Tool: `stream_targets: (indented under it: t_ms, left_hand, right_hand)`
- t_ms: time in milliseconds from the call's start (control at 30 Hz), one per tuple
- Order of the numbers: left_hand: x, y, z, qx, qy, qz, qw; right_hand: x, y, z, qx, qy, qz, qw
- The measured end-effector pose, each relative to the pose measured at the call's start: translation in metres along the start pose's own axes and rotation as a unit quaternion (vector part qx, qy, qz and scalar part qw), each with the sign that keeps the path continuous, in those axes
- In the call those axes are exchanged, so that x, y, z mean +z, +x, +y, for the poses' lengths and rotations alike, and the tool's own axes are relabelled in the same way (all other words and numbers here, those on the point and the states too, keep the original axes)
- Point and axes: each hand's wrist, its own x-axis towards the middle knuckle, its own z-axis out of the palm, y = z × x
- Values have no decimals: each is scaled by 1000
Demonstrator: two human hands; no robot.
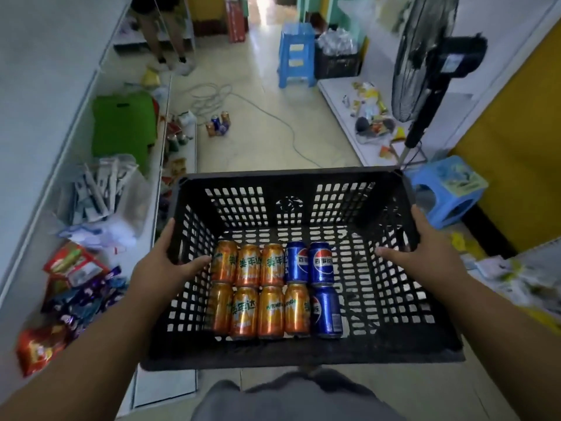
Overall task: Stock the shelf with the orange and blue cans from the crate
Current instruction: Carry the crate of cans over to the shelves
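A person holds a black crate [391, 302] up off the floor, with the left hand [165, 262] gripping its left wall and the right hand [416, 253] gripping its right wall, thumbs inside. Seven orange cans [247, 294] and three blue cans [321, 282] lie in two rows on the crate's floor, toward the near left. A white shelf [36, 165] with snack bags [82, 287] runs along the left.

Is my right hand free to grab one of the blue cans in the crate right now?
Probably not yet: the right hand grips the crate wall, carrying it. The blue cans lie uncovered.
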Motion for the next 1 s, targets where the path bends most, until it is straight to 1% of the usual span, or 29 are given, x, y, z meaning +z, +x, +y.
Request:
stream_targets:
  t_ms: [67, 167, 333, 433, 600, 767, 867, 1000]
  left_hand:
    - [2, 34, 27, -11, -5, 24, 1000]
    - [-1, 88, 61, -32, -22, 44, 998]
    - [2, 196, 98, -42, -17, 73, 996]
    - [4, 274, 117, -39, -30, 70, 996]
    - [0, 393, 155, -42, -16, 55, 997]
    - [-1, 506, 191, -61, -14, 58, 996]
    - [10, 574, 212, -73, -19, 75, 994]
    - [21, 650, 241, -108, -33, 117, 987]
  right_hand:
    - [-11, 51, -20, -19, -7, 2, 1000]
    - [-27, 129, -51, -21, -24, -12, 999]
    - [-25, 252, -102, -35, -31, -7, 999]
    - [-15, 323, -128, -29, -13, -3, 999]
    - [-11, 436, -176, -22, -3, -6, 1000]
    - [-8, 558, -211, -25, -6, -31, 999]
    - [-3, 645, -228, -45, -20, -43, 998]
    - [-4, 761, -274, -86, -40, -69, 993]
